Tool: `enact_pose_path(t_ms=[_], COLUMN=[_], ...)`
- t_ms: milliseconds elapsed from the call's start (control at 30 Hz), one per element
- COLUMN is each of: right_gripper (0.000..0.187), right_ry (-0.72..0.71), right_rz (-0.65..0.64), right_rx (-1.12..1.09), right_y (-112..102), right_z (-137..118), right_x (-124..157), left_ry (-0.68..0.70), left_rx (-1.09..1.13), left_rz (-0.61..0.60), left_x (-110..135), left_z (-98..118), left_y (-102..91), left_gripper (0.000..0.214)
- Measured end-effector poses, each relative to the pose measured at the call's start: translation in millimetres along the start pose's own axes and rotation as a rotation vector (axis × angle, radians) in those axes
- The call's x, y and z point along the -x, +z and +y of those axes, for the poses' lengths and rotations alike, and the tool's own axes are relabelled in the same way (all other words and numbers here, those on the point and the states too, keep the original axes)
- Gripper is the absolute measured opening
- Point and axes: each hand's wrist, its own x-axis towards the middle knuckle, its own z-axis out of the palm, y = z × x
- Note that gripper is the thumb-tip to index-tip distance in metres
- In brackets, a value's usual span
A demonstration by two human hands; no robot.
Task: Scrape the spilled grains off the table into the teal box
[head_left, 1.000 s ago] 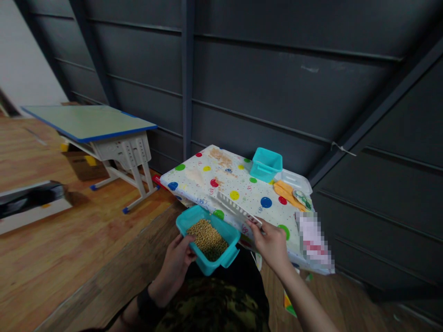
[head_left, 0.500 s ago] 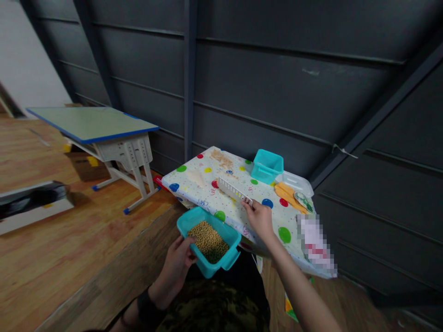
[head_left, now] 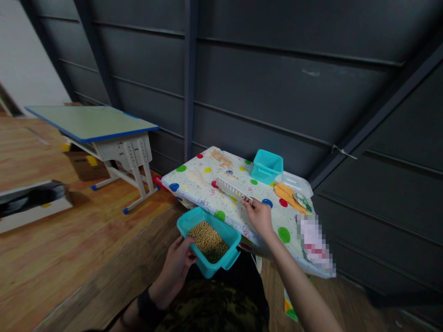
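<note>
My left hand (head_left: 178, 260) is closed on the near left rim of a turquoise plastic tub (head_left: 230, 230), its thumb over the edge. Inside lie tan, soybean-like beans (head_left: 207, 237), with darker green ones (head_left: 216, 254) at the near end. The tub is tilted a little at the table's front edge, above my lap. My right hand (head_left: 259, 216) pinches one end of a long white slotted plastic strip (head_left: 233, 190) over the table. Whether the strip touches the cloth I cannot tell. Pale crumbly bits (head_left: 221, 159) and a whitish powdery patch (head_left: 196, 177) lie on the tablecloth (head_left: 207, 196).
A second turquoise tub (head_left: 266, 166) stands at the back of the table, beside a clear lid (head_left: 299, 184). An orange cloth (head_left: 287, 193) and a blurred-out packet (head_left: 314, 244) lie at the right. Dark wall panels (head_left: 259, 92) rise behind; a green-topped desk (head_left: 93, 122) stands left.
My right hand and the white strip have shifted very slightly to the left. My left hand and the tub of beans stay in place.
</note>
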Motion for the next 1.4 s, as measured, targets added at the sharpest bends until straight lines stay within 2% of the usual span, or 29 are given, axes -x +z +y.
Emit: enact_pose_path(t_ms=[167,300,467,667,900,1100,1233,1300,1400], right_gripper=[0.060,0.055,0.050,0.053,0.052,0.035,0.030,0.032,0.042], right_ry=[0.038,0.059,0.037,0.016,-0.027,-0.045,-0.023,-0.006,0.023], right_rz=[-0.014,-0.015,-0.077,-0.100,-0.161,-0.178,-0.177,-0.148,-0.063], right_rx=[-0.026,0.001,-0.040,-0.129,-0.187,-0.264,-0.314,-0.326,-0.299], right_y=[0.1,1.2,1.3,-5.8,-22.2,-33.9,-38.5,-36.9,-26.5], right_z=[4.0,6.7,5.3,-0.6,-12.2,-28.4,-30.7,-25.4,-13.0], right_x=[-6.5,-11.3,-12.1,-7.9,9.7,39.5,50.1,44.3,16.7], left_ry=[0.015,0.000,0.006,0.009,0.011,0.023,0.037,0.044,0.038], left_rx=[-0.014,-0.006,-0.012,-0.008,-0.009,-0.035,-0.042,-0.039,-0.043], left_rz=[-0.009,-0.010,0.011,-0.004,-0.006,-0.033,-0.007,0.003,-0.003], left_x=[0.7,0.5,0.2,1.5,-2.5,-3.2,-2.2,-2.4,-4.4], left_z=[0.9,2.2,3.5,4.5,4.9,10.9,14.7,15.4,14.5], left_y=[1.0,0.7,0.3,1.3,-2.3,-4.0,-3.7,-3.8,-4.5], left_gripper=[0.030,0.035,0.035,0.036,0.038,0.036,0.035,0.035,0.032])
